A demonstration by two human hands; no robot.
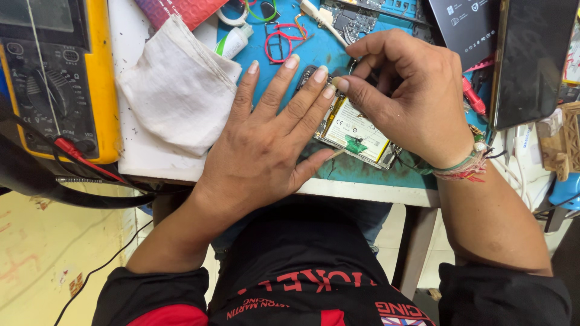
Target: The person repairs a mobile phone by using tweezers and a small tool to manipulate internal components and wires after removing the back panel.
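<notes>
A small work table [374, 192] with a pale front edge carries a blue mat [302, 57] crowded with repair clutter; below and to the left lies a worn cream floor [54, 253], and the person's dark top fills the bottom of the view. On the mat lies an opened phone [356, 136] with its back off, its pale battery showing, tilted so its lower corner comes near the table's front edge. The left hand [266, 142] lies flat and spread, palm down, its fingertips pressing on the upper left part of the phone and its thumb reaching along the phone's lower side. The right hand [411, 96], a woven band at its wrist, is curled over the phone's upper right part, thumb and forefinger pinched together right by the left fingertips; what they pinch is too small to tell. Left of the hands a crumpled white cloth [178, 87] rests on a white board, and beyond it a yellow multimeter [66, 72] with a red probe lead reaches the table's left edge. A dark tablet [531, 57] and a black box [468, 27] crowd the right side. Little bare mat is left, mainly a strip above the left hand and a narrow band in front of the phone
</notes>
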